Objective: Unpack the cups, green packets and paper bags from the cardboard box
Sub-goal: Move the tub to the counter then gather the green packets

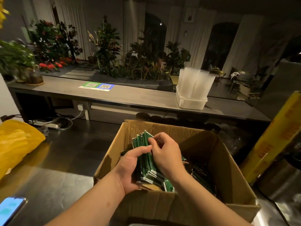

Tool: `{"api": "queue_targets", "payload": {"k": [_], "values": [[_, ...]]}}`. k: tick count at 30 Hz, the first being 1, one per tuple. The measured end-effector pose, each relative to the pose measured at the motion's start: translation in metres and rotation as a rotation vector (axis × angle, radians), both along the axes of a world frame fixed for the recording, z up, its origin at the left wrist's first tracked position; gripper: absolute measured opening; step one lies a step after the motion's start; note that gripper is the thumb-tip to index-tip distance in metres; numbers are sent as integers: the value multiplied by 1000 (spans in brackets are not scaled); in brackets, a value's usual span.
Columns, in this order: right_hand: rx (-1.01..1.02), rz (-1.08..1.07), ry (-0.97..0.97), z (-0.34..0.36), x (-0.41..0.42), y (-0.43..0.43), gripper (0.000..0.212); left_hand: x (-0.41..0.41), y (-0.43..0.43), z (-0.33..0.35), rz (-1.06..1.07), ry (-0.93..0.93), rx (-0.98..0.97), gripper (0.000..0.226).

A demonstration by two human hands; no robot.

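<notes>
An open cardboard box [231,175] stands on the steel counter in front of me. Inside it both hands hold a stack of green packets [143,142]. My left hand [130,170] grips the stack from below and from the left, thumb across its top. My right hand [166,152] pinches the upper edges of the packets with its fingertips. More green packets [203,175] lie loose in the box to the right. Stacked translucent cups [195,82] stand in a white tray [190,103] on the far shelf. No paper bags show.
A yellow plastic bag [17,142] lies on the counter at the left, and a lit phone [9,209] sits at the bottom left. A yellow roll [273,139] leans at the right beside a metal container [280,180]. Plants line the back behind the shelf.
</notes>
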State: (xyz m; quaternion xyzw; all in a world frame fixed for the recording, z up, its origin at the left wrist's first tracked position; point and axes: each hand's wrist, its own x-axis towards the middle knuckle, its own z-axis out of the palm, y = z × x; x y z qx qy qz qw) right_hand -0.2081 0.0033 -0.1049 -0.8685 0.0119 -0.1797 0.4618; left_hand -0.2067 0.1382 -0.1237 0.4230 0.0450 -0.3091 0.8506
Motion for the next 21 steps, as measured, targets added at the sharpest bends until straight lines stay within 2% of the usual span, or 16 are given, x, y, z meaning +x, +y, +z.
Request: {"api": "queue_targets", "payload": {"k": [3, 7, 9, 12, 15, 18, 19, 21], "values": [[126, 42, 211, 3, -35, -6, 13, -29, -2, 1, -31, -17, 137, 54], [123, 106, 429, -7, -81, -21, 7, -71, -7, -16, -58, -17, 304, 91], [208, 124, 496, -17, -101, -25, 5, -88, -8, -25, -103, 36, 319, 81], [332, 117, 623, -34, -127, -25, 7, -111, -10, -41, -201, 85, 307, 47], [354, 120, 726, -58, -143, -24, 13, -122, -9, -66, -215, 161, 400, 48], [468, 114, 926, -81, -147, -20, 22, -124, -11, -104, -179, 242, 552, 69], [521, 107, 997, -90, -147, -19, 23, -124, -11, -116, -180, 261, 593, 67], [600, 90, 1115, -104, -147, -14, 22, -126, -12, -132, -182, 274, 665, 49]]}}
